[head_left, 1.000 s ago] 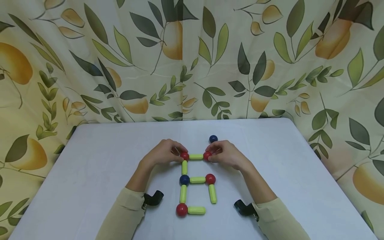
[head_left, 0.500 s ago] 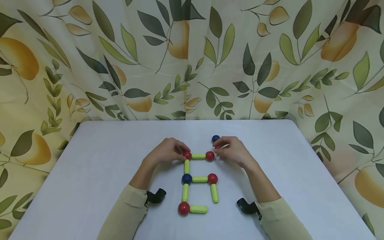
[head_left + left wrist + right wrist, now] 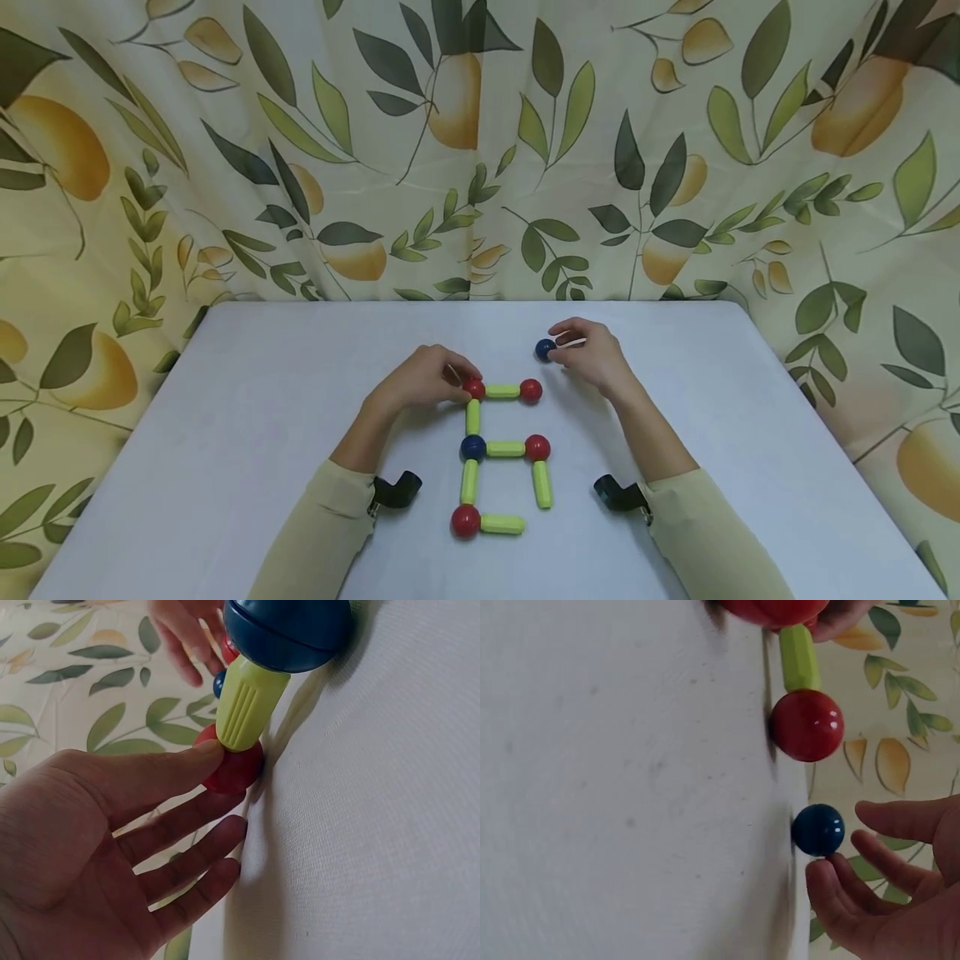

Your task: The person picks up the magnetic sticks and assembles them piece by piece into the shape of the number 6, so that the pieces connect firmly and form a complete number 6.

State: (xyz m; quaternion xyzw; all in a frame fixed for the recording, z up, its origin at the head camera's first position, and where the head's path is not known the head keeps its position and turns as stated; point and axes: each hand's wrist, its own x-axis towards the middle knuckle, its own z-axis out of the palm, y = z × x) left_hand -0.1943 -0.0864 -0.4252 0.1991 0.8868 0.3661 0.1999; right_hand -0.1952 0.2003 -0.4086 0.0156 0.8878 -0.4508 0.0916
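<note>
On the white table lies a frame of light-green rods and balls. My left hand (image 3: 427,377) pinches the red ball (image 3: 238,772) at its upper-left corner between thumb and fingers. A rod (image 3: 502,391) runs from there to another red ball (image 3: 531,391). Below, a rod joins the corner to a blue ball (image 3: 473,447), which connects sideways to a red ball (image 3: 537,447). Beyond the frame, my right hand (image 3: 592,354) spreads its thumb and fingers around a loose dark blue ball (image 3: 819,829). In the right wrist view a gap shows between thumb and ball.
The frame's near end has a red ball (image 3: 466,522) with a rod (image 3: 502,524) pointing right. Another rod (image 3: 542,485) hangs toward me from the middle-right ball, its near end free. A leaf-and-fruit patterned curtain (image 3: 570,167) stands behind the table's far edge.
My right hand has let go of the upper-right red ball and moved away from me, to the loose blue ball. My left hand stays on the corner ball. The whole view has shifted slightly.
</note>
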